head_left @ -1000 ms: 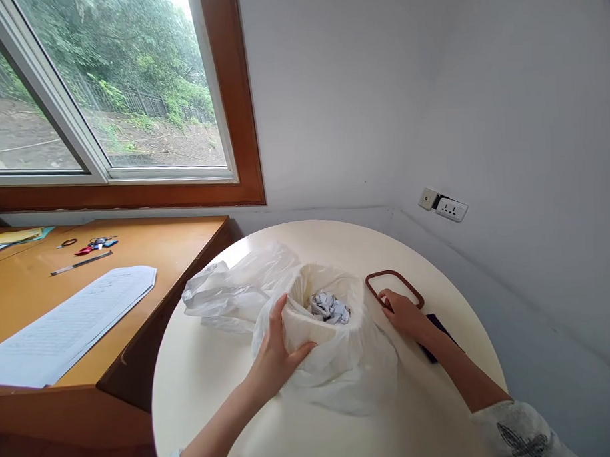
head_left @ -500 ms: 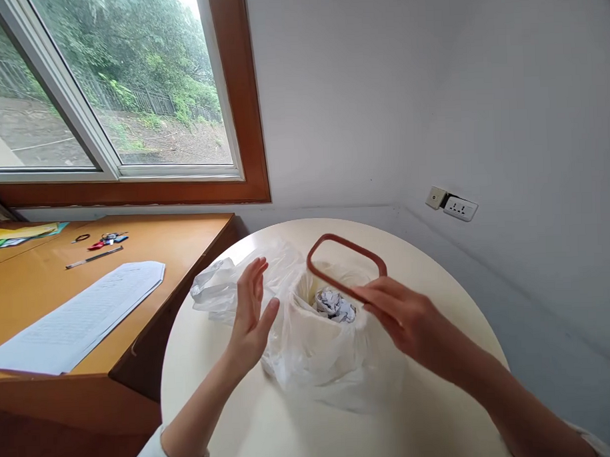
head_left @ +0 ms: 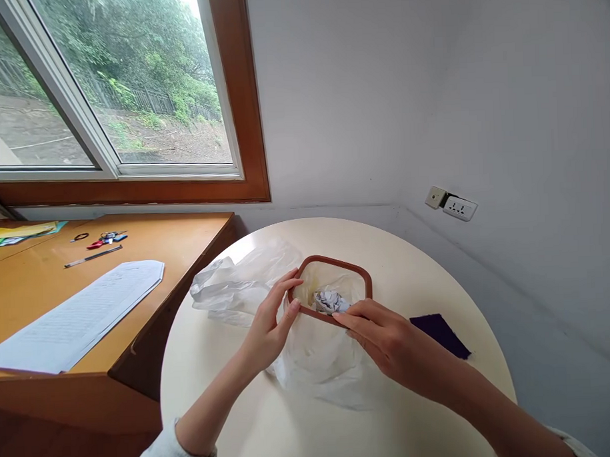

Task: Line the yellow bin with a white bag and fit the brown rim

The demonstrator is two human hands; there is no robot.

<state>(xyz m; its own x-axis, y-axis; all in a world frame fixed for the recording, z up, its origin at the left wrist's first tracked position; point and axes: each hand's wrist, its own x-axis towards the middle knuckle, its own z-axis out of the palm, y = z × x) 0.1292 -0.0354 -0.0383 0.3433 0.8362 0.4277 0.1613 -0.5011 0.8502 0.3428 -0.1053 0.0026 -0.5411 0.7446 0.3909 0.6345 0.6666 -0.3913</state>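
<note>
A brown rounded-square rim ring [head_left: 336,261] sits around the mouth of a small bin lined with a white plastic bag [head_left: 322,361]. Crumpled paper [head_left: 330,301] lies inside the bin. My left hand [head_left: 268,330] holds the ring at its left corner, fingers over the far side and thumb at the front. At the front right, my right hand [head_left: 383,336] grips the ring, its fingers partly hiding that corner. The bag's loose film hangs over the bin's outside, so the wall beneath is mostly covered.
The bin stands on a round cream table [head_left: 215,378]. Spread plastic film [head_left: 231,284] lies to the left, a dark purple cloth [head_left: 441,334] to the right. A wooden desk [head_left: 185,233] on the left bears papers [head_left: 82,316], a pen [head_left: 93,256] and keys [head_left: 108,239].
The ring has come down from above the bin onto its mouth with my right hand. My left hand has moved right and closed on the ring. The purple cloth is now uncovered.
</note>
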